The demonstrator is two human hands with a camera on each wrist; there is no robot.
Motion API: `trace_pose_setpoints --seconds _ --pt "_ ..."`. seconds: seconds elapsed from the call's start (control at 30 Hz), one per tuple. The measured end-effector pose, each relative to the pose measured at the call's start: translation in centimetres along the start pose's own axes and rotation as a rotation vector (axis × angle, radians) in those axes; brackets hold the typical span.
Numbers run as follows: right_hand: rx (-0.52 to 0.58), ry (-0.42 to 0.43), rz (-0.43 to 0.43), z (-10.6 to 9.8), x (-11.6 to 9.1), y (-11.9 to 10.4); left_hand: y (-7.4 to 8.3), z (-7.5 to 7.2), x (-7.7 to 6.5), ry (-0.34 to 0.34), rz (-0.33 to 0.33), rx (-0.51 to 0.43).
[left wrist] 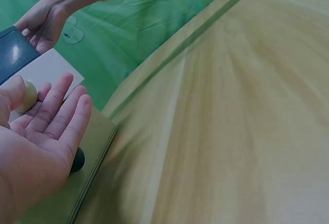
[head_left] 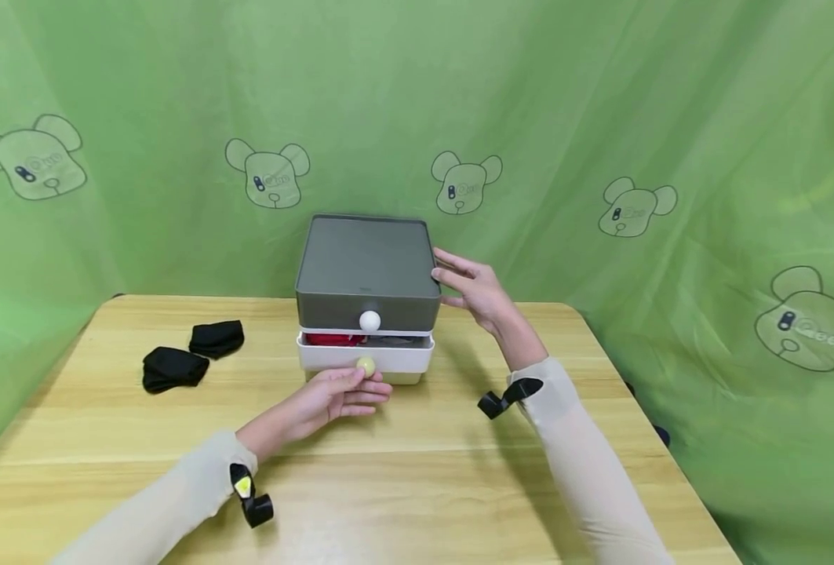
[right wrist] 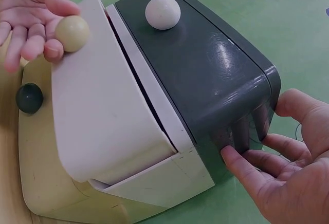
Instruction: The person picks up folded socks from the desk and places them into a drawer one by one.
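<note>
A small drawer box stands at the back of the table, with a dark grey top tier (head_left: 332,310), a white middle drawer (head_left: 406,360) and a cream bottom tier (right wrist: 67,203). The middle drawer sticks out a little, and red cloth (head_left: 332,340) shows through its gap beside something grey. My left hand (head_left: 328,399) pinches that drawer's pale yellow knob (head_left: 366,366) between thumb and forefinger, the other fingers stretched out. At the box's right side, my right hand (head_left: 478,292) rests its spread fingertips against the grey tier.
Two black folded cloth pieces (head_left: 175,369) lie on the wooden table (head_left: 388,502) left of the box. A white knob (head_left: 370,321) is on the grey tier, a dark green knob (right wrist: 29,98) on the bottom one. Green curtain (head_left: 374,94) hangs close behind.
</note>
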State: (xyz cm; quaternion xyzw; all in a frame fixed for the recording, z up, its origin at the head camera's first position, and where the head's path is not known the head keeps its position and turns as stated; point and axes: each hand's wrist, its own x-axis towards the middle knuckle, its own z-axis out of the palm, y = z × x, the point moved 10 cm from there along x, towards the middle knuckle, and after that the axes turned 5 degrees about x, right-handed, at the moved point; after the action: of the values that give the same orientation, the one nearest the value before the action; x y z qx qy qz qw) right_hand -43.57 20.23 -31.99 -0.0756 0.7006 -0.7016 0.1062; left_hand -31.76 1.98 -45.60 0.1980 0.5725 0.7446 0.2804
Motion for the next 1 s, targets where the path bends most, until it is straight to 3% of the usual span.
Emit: trace_pose_setpoints --seconds 0.2,0.53,0.8,1.0 --pt "0.001 -0.003 -0.006 -0.1 0.2 -0.4 0.6 -0.6 1.1 0.010 0.019 0.003" --pt "-0.007 -0.013 -0.006 -0.2 0.0 -0.5 0.7 -1.4 2.1 0.059 -0.003 0.010" --pt "-0.007 -0.008 0.000 0.0 0.0 -0.3 0.6 -1.5 1.9 0.063 -0.014 -0.002" --pt "-0.003 -0.014 0.005 0.1 0.0 -0.2 0.5 -2.1 1.4 0.131 -0.033 0.054"
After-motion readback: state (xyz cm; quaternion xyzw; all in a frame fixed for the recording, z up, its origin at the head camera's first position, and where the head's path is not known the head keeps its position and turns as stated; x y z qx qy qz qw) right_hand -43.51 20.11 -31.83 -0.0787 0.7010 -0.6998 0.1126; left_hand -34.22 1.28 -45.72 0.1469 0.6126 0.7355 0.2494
